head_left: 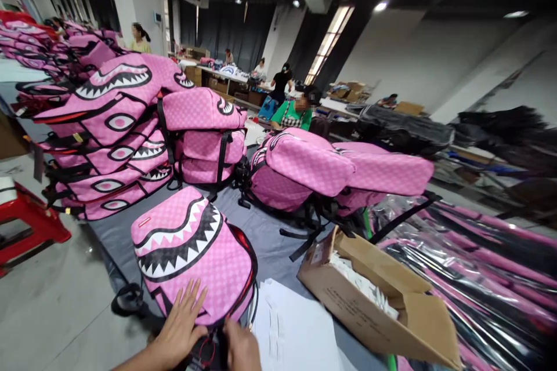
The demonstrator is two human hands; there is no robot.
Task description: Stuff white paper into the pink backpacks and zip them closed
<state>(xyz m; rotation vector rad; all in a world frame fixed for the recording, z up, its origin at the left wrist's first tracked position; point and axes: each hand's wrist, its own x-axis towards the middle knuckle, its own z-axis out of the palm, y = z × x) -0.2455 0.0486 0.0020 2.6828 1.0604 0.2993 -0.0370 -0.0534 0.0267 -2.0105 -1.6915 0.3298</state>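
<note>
A pink checkered backpack (191,249) with a shark-mouth print lies on the grey table cover in front of me. My left hand (180,324) rests flat on its near end, fingers spread. My right hand (241,346) is closed at the bag's bottom edge, by its black zipper and red lining; what it pinches is hidden.
Stacks of the same pink backpacks (108,133) fill the table's left and middle (304,168). An open cardboard box (383,301) with white paper inserts sits right, white sheets (291,330) beside it. Plastic-wrapped bags (478,266) lie far right. A red stool (26,217) stands left. Other people work behind.
</note>
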